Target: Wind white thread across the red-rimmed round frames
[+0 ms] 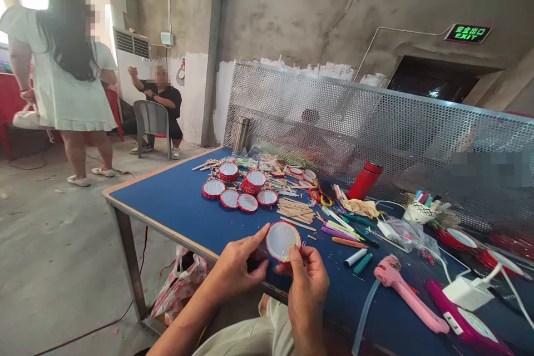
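Note:
Between my two hands is a small red-rimmed drum (283, 241) with a round white face, tilted toward me over the table's front edge. My right hand (308, 275) grips its lower right edge, the thumb pressed on the face near a yellowish mark. My left hand (240, 267) has its index fingertip against the left rim, with the thumb lower down, apart from the face; its other fingers are partly hidden. Beyond my hands lie similar drums, some stacked (253, 181) and others flat (247, 202). Flat wooden sticks (295, 210) are piled just behind the held drum.
On the blue table (167, 200), markers (340, 231), a pink tool (411, 295) and a magenta power strip (467, 320) lie to the right. A red bottle (365, 181) and a steel flask (241, 134) stand near the perforated metal screen (375, 117). Two people are at the left.

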{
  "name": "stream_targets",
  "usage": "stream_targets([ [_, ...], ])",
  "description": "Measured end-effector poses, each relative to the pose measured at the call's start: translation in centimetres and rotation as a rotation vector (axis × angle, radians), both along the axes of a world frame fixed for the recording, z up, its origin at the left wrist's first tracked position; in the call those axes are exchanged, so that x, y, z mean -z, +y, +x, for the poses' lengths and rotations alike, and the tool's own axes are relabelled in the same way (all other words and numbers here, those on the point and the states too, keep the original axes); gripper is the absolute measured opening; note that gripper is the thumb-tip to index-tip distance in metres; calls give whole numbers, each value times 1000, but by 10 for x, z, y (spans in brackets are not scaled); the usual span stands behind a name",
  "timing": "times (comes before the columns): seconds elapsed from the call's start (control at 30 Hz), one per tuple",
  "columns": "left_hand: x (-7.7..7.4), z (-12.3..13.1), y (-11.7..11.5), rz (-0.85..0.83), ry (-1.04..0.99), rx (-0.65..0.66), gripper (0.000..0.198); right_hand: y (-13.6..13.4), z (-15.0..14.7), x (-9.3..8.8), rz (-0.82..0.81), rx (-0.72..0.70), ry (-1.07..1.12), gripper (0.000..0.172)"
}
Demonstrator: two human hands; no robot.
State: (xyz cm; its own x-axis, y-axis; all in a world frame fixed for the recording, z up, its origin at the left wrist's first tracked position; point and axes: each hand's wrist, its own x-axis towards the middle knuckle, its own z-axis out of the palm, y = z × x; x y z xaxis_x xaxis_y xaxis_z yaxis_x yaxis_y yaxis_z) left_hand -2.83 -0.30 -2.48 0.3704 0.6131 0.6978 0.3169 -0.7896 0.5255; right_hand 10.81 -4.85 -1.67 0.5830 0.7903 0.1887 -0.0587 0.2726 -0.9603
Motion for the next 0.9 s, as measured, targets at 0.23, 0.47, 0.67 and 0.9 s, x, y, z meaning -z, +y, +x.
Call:
stream_targets([
  [0.23, 2, 4, -1, -33, -57, -6, 68, -2, -2, -3, -14, 16, -42, 41],
  [0.47, 3, 4, -1, -3, -87, -10, 69, 1, 3, 2, -12, -14, -36, 41],
  [0.67, 5, 5, 0, 76, -100, -19, 70, 0, 2, 3, -9, -17, -45, 39],
  [0.9, 6, 2, 4, 120, -105, -43, 61, 0, 1, 1, -8, -24, -22, 38],
])
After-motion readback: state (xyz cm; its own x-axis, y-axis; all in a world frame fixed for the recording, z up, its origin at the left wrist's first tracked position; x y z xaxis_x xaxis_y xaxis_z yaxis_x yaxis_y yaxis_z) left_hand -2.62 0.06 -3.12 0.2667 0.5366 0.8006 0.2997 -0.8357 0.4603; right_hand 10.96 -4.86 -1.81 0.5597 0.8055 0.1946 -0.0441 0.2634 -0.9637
